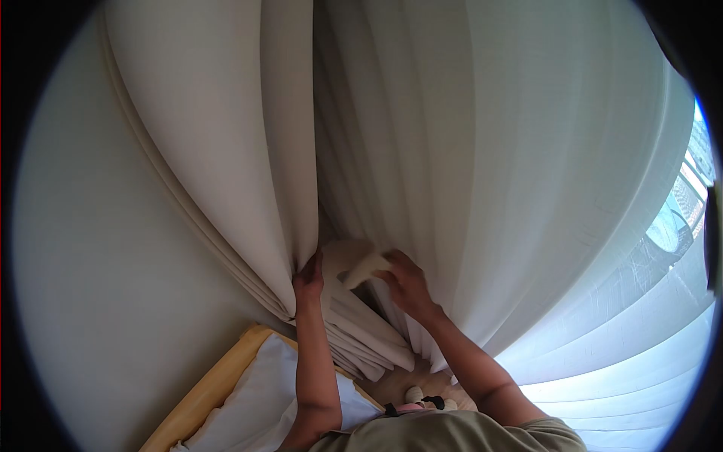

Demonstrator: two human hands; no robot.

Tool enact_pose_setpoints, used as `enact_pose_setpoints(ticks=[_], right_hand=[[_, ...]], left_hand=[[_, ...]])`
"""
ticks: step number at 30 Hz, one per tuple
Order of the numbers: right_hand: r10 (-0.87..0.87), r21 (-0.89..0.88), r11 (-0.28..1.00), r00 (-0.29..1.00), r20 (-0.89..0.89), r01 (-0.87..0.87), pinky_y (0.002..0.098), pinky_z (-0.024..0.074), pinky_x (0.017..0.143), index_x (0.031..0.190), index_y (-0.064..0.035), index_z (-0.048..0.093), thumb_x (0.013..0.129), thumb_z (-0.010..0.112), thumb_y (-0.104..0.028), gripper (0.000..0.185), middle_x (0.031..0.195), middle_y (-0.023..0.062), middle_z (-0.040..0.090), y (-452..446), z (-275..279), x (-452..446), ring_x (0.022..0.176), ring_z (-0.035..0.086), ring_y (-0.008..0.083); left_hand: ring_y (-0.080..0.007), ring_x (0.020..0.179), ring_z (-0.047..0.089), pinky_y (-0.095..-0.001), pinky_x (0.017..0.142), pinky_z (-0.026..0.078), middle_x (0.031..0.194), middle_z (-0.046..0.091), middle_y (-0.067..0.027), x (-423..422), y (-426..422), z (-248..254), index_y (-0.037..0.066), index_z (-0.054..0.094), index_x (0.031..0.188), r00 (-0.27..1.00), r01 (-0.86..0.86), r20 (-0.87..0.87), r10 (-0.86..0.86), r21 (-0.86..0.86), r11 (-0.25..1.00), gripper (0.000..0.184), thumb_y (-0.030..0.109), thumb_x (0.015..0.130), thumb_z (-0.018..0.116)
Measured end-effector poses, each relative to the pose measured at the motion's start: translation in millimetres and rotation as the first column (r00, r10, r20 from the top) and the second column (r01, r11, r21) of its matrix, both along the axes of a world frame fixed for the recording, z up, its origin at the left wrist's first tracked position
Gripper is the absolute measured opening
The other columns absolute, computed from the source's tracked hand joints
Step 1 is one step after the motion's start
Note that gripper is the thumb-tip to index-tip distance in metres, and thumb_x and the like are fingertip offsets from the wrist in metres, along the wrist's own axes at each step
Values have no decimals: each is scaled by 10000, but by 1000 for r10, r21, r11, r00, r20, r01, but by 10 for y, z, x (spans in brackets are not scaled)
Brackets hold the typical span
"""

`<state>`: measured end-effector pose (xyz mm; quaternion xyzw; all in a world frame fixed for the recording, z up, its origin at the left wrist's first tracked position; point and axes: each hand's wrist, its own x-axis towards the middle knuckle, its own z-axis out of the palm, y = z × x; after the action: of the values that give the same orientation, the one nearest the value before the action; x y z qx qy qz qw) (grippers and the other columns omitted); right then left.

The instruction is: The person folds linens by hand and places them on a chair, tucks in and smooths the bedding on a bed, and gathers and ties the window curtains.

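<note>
A heavy beige curtain (203, 135) hangs on the left and is drawn in to a narrow waist at my left hand (309, 277). That hand is closed around the gathered cloth, its fingers partly hidden in the folds. To its right, my right hand (407, 282) pinches the end of a beige curtain tieback (367, 270), a fabric band that curves back toward the gathered curtain. The band and right hand are slightly blurred. Below my hands, the curtain's lower folds (369, 335) spread toward the floor.
A white sheer curtain (542, 151) covers the window side on the right, with a window (678, 211) at its far edge. A wooden bed frame (218, 377) with white bedding (252, 399) stands at lower left against a plain wall (98, 264). Footwear (414, 395) shows on the floor.
</note>
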<state>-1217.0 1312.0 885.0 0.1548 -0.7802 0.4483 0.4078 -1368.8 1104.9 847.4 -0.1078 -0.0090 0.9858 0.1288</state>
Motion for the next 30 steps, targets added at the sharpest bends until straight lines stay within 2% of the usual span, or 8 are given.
enact_pose_setpoints(ticks=[6, 9, 13, 17, 21, 23, 25, 30], right_hand=[[386, -35, 922, 922, -25, -386, 392, 413, 852, 1010, 22, 552, 787, 557, -117, 263, 1036, 210, 533, -619, 397, -1707, 964, 517, 376], [312, 239, 890, 902, 299, -388, 394, 410, 884, 1010, 13, 595, 780, 543, -151, 287, 1072, 217, 561, -724, 562, -1955, 993, 549, 346], [-437, 904, 390, 829, 348, -174, 416, 406, 898, 1033, -26, 629, 817, 501, -235, 327, 1083, 172, 602, -398, 559, -1832, 1007, 575, 299], [-546, 926, 346, 771, 329, -150, 396, 472, 748, 955, -33, 648, 759, 587, -168, 245, 898, 141, 646, 265, 521, -1388, 851, 621, 255], [-251, 529, 796, 636, 730, -294, 385, 463, 771, 950, -18, 641, 747, 604, -170, 256, 905, 148, 637, 337, 550, -1574, 849, 615, 240], [119, 468, 845, 943, 310, -260, 378, 452, 802, 948, 11, 623, 759, 612, -168, 260, 933, 162, 621, 184, 496, -1713, 916, 590, 242], [250, 469, 815, 936, 247, -341, 418, 433, 838, 848, -98, 670, 689, 632, -174, 180, 857, 126, 636, -65, 648, -1761, 900, 578, 280], [108, 556, 822, 992, 63, -124, 375, 443, 851, 1064, -85, 555, 769, 616, -242, 340, 942, 118, 627, -457, 491, -3082, 939, 571, 244]], left_hand=[[-328, 1302, 257, -455, 1078, 255, 1392, 277, -209, -19, -62, -136, -46, 217, 1353, 997, -25, -70, 25, -3, 1000, 454, 170, 954, 246], [-332, 1295, 269, -451, 1078, 258, 1384, 291, -211, -68, -167, -158, -55, 221, 1346, 999, -47, -27, 45, -71, 996, 451, 156, 951, 268], [-343, 1282, 288, -457, 1073, 270, 1373, 307, -213, -151, -229, -219, -69, 223, 1338, 999, -39, 16, 39, 25, 999, 458, 152, 943, 295], [-333, 1310, 227, -469, 1070, 259, 1412, 246, -194, 0, -72, -76, -41, 211, 1360, 992, -109, 58, 109, 11, 994, 450, 89, 930, 233], [-353, 1309, 215, -473, 1070, 269, 1414, 219, -208, -123, -58, -227, -48, 173, 1364, 987, -157, -44, 155, -38, 987, 466, 78, 922, 249], [-358, 1308, 214, -466, 1070, 275, 1414, 211, -212, -118, -55, -209, -55, 162, 1363, 984, -178, -12, 177, -31, 984, 471, 74, 919, 254], [-355, 1310, 209, -454, 1071, 281, 1420, 181, -218, -74, -23, -215, -71, 147, 1358, 967, -242, -127, 222, -177, 954, 478, 81, 919, 259], [-366, 1301, 226, -452, 1070, 284, 1401, 225, -232, -26, -42, -223, -83, 170, 1347, 967, -226, -154, 203, -152, 962, 472, 106, 925, 263]])
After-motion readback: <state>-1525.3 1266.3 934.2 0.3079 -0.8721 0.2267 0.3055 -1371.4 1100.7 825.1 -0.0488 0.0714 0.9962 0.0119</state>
